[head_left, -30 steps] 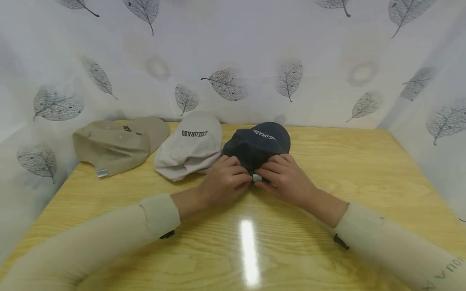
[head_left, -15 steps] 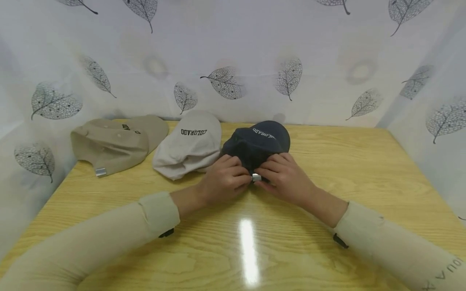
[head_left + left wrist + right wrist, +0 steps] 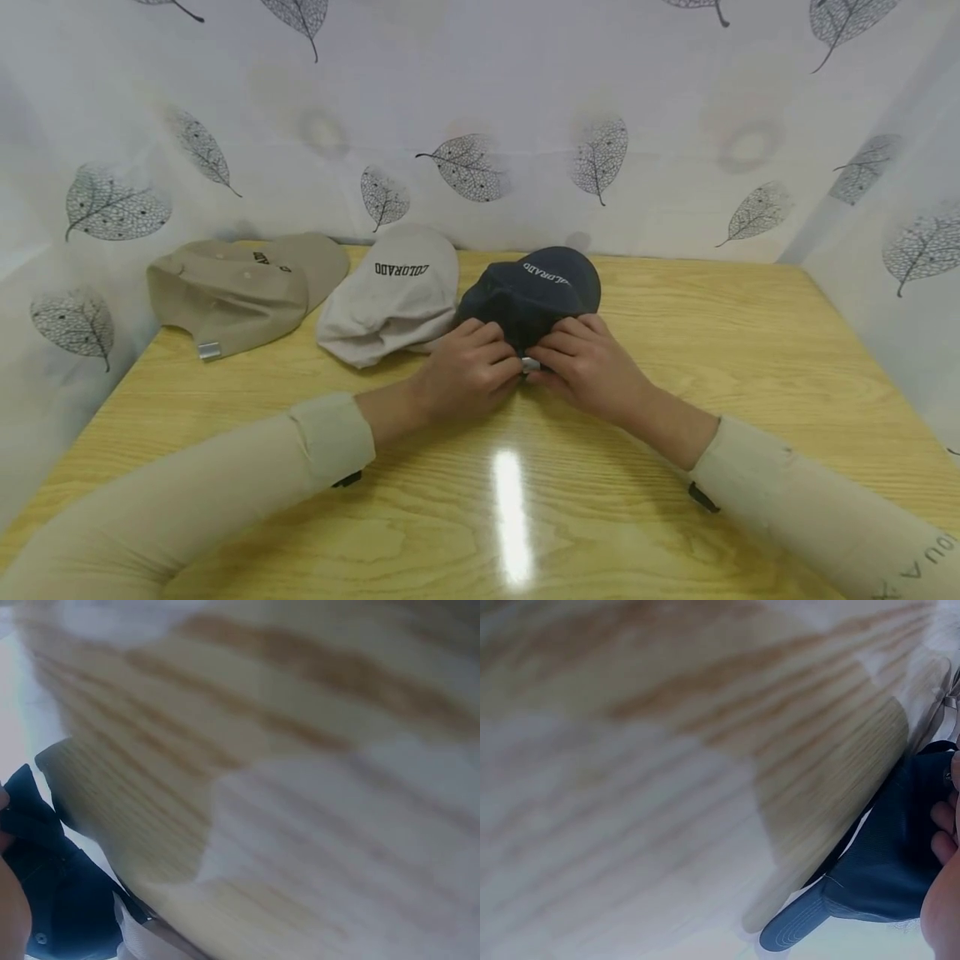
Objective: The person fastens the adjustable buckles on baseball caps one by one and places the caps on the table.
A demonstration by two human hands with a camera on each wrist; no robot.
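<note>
Navy cap (image 3: 512,296) on table (image 3: 720,333) — left hand (image 3: 468,367) and right hand (image 3: 592,367) pinch it at the rear, fingers (image 3: 557,342) either side of silver clasp (image 3: 531,364)

Left hand (image 3: 471,367) and right hand (image 3: 591,365) pinch the back of a navy cap (image 3: 517,296)
A silvery clasp (image 3: 531,365) shows between the fingertips — the brim (image 3: 587,273) points away, beyond the grip. Left of the grip lie a pale cap (image 3: 401,300), just beside it, and farther out a tan cap (image 3: 232,292) — all 3 on a wood-grain table (image 3: 720,350).
</note>
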